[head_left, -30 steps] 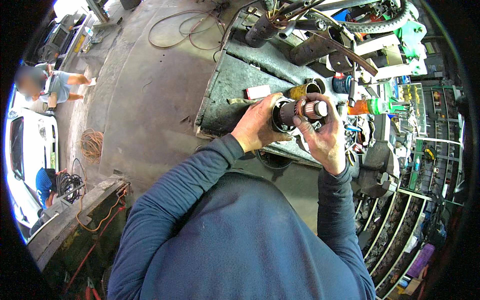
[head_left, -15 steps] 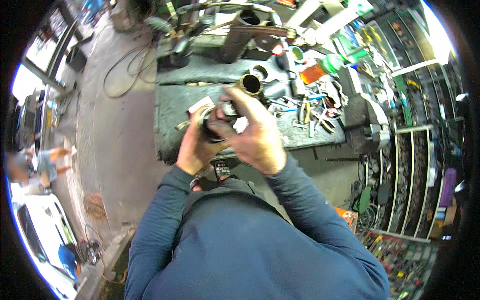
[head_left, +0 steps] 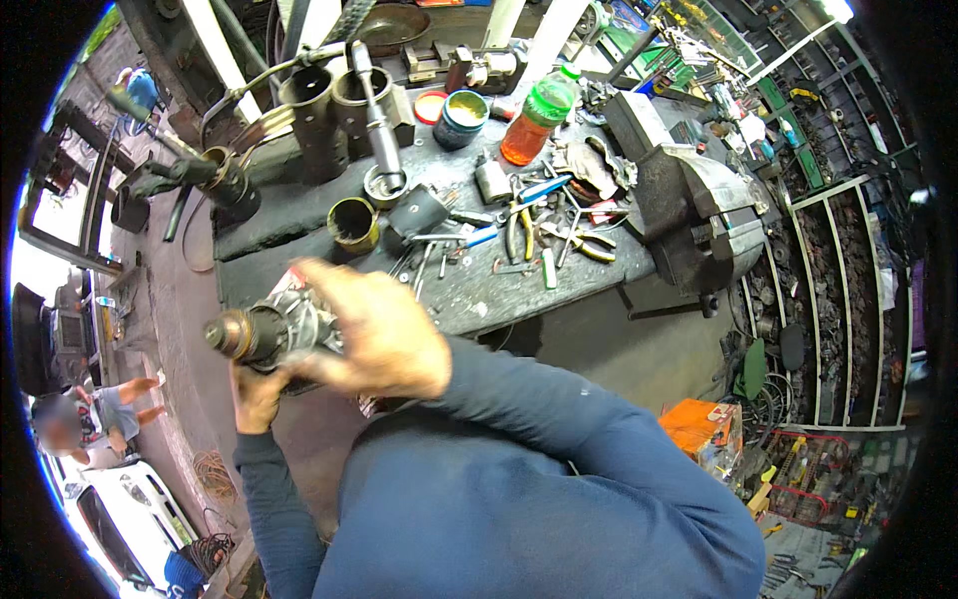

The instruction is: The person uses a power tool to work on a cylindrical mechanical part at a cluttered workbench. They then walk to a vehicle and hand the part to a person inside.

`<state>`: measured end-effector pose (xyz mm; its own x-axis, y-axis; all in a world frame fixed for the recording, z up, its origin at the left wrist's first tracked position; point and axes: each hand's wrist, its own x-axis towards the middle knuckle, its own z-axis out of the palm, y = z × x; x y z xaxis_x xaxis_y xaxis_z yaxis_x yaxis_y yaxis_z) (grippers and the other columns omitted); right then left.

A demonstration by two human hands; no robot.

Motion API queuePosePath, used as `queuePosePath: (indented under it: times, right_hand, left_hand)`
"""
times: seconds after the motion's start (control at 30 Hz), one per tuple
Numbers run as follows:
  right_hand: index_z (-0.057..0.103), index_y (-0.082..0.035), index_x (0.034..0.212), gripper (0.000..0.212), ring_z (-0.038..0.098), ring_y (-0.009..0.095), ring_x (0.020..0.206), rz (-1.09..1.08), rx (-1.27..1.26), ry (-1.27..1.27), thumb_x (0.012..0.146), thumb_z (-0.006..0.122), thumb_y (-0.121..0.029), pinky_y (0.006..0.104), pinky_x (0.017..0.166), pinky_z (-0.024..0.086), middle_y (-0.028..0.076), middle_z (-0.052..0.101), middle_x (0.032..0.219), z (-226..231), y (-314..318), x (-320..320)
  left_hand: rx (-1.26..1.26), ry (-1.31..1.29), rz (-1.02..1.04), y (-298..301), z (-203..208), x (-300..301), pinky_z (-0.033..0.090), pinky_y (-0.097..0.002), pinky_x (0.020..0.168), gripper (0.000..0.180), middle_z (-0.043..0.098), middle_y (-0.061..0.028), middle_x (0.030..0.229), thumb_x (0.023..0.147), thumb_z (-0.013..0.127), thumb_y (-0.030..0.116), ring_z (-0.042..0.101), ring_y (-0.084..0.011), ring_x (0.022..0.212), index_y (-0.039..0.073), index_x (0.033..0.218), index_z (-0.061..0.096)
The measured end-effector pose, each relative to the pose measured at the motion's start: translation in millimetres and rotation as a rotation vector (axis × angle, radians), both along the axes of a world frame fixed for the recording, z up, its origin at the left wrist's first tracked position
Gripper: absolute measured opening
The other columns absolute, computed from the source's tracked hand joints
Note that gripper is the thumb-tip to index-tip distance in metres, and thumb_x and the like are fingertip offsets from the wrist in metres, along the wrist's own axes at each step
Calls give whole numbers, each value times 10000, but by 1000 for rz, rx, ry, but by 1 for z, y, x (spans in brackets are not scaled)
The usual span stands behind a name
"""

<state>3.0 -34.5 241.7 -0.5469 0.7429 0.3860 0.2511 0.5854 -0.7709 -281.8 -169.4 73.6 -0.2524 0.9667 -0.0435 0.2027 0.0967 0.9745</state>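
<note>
From my distant station, the biggest thing I see is a white vehicle at the far left, with a person in light shorts near it. On my right runs a tall shelf rack filled with dark parts. Ahead of me the grey desk stretches across, a heavy vise fixed at its right end; an orange box sits low, below and right of the vise. Dark metal tubes stand upright toward the back of the desk.

My hands are off its near left side, with the metal part between them. The left hand is closed on the metal part from below. The right hand, blurred, spreads around the grey end, thumb below and fingers above; I cannot tell how firmly it grips. The part lies tilted, its coppery tip pointing left.

On the desk I see a bottle of orange liquid with a green top, then a yellow open cylinder, yellow-handled pliers among scattered tools, and a small pale green piece near the front edge.
</note>
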Motion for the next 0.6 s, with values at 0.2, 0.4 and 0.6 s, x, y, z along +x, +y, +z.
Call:
queuePosePath:
  times: [0.2,0.4,0.6]
  right_hand:
    - [659,16,1305,568,675,402,1081,-637,313,-340,849,825,-281,481,954,543,244,687,1229,-98,164,242]
    - [633,-166,1442,488,503,542,1333,-635,110,-909,991,671,-348,531,1133,439,429,462,1417,-181,284,413]
    - [743,-83,1245,352,639,432,1173,-784,270,-801,972,705,-302,492,995,522,262,650,1283,-188,286,411]
  left_hand:
    - [69,103,404,-21,48,74,399,-412,1180,989,493,-156,1503,799,897,89,521,-277,1359,-8,1591,312]
    - [4,15,648,-52,49,145,439,-395,1088,916,391,-165,1608,888,807,76,498,-281,1352,55,1626,265]
    - [-86,52,715,-73,76,164,425,-496,1118,918,370,-170,1630,891,833,191,467,-340,1418,60,1619,288]
